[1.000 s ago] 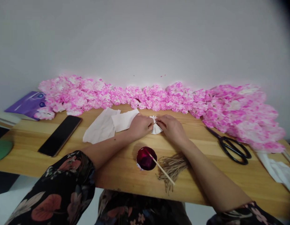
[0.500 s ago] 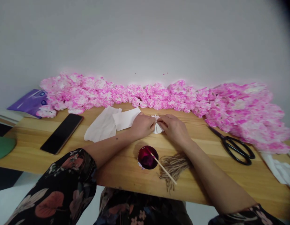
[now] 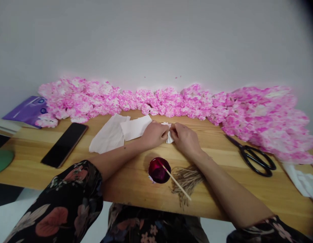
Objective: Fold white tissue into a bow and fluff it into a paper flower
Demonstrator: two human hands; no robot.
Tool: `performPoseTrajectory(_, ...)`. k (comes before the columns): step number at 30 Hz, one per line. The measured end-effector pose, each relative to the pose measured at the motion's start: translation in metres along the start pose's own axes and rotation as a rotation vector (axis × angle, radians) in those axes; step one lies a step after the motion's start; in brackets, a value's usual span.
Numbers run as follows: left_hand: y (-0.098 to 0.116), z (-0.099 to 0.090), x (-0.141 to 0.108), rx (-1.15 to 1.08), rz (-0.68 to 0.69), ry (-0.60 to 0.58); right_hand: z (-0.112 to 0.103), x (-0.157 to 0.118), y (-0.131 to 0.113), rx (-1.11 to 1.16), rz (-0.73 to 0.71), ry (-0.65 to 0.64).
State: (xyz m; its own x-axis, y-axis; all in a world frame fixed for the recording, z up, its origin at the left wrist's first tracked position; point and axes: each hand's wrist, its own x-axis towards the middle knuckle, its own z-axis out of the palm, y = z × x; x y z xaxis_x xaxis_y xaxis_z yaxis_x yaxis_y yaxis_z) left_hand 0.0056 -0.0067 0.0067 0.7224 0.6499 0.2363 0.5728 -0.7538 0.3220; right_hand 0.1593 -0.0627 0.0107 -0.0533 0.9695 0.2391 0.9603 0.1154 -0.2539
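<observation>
Pale wall point(image 3: 156, 40) backs pink flowers point(image 3: 170, 102) that look finished, while beyond the cup point(image 3: 153, 165) the left hand point(image 3: 154, 134) and right hand point(image 3: 185, 136) pinch one gathered, undyed paper point(image 3: 169, 138), and flat sheets point(image 3: 109, 133) left of the cup seem unworked.

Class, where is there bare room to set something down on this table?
Bare wood shows between the right forearm and the scissors, and between the left forearm and the cup. Crowded spots: along the wall, under pink flowers; around the white gathered piece between left hand and right hand; near the stick and brown stems.
</observation>
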Motion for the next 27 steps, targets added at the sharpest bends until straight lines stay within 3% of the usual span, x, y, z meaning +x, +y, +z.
performPoseTrajectory(16, -0.003, 0.006, 0.004, -0.001, 0.016, 0.013, 0.005, 0.004, 0.005, 0.055, 0.064, 0.018)
performPoseTrajectory(27, 0.000, -0.008, 0.002, -0.119, -0.128, 0.076, 0.002, 0.008, 0.017, 0.948, 0.145, -0.074)
